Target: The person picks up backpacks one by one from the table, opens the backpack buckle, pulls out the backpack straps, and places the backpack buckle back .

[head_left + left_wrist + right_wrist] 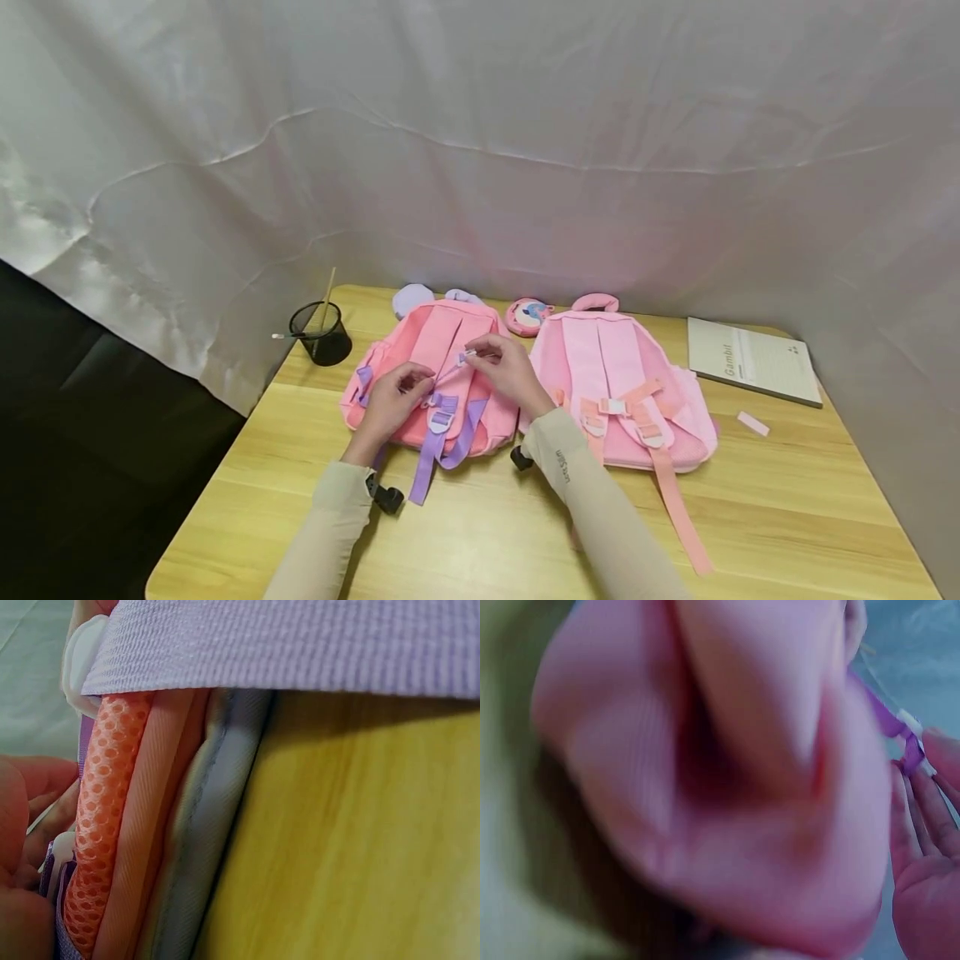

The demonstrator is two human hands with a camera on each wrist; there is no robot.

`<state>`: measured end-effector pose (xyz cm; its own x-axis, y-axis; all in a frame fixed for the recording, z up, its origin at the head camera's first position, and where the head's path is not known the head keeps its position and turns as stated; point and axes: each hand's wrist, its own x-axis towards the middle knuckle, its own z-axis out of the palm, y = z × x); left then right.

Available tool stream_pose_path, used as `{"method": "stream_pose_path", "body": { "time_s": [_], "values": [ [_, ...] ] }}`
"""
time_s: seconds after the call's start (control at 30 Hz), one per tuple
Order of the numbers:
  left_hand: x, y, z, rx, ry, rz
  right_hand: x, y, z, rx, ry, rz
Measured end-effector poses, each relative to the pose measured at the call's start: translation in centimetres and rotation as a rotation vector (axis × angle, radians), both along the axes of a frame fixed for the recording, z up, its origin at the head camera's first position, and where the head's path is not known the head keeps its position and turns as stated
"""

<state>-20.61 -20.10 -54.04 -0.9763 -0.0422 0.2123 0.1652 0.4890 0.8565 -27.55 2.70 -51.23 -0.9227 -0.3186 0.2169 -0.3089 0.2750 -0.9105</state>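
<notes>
A coral-pink backpack (483, 417) with purple straps lies back side up on the table. Above its shoulder straps, my right hand (510, 367) pinches a small white buckle piece (467, 357) threaded with a purple strap (450, 372). In the right wrist view, the purple webbing (885, 716) runs up to that hand's thumb and fingers (930, 802). My left hand (393, 400) holds the strap's other side with thumb and fingertips, partly hidden. Below it, a white strap adjuster (441, 422) sits on a hanging purple strap (424, 467).
A light pink backpack (555, 358) with a white buckle (613, 407) across its orange straps lies at the right. A black mesh pen cup (330, 346) stands left. Farther right are a notebook (772, 367) and a small pink eraser-like strip (753, 423). A round pink pouch (517, 318) lies behind.
</notes>
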Motion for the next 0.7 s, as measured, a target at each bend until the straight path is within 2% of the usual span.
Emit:
{"method": "stream_pose_path", "body": {
  "time_s": [0.13,0.33,0.53,0.7],
  "values": [
    [0.4,-0.2,0.2,-0.056,0.035,0.024,-0.6,0.7,-0.3,0.057,0.008,0.021],
    [1.2,-1.0,0.4,-0.161,0.11,0.025,-1.0,1.4,-0.4,0.114,0.008,0.044],
    [1.3,-2.3,-0.1,-0.226,0.112,0.019,-1.4,1.6,-0.9,0.168,0.036,0.04],
    [1.2,-2.5,-0.6,-0.241,0.099,0.023,-1.6,1.5,-1.8,0.199,0.04,0.035]
  ]
}}
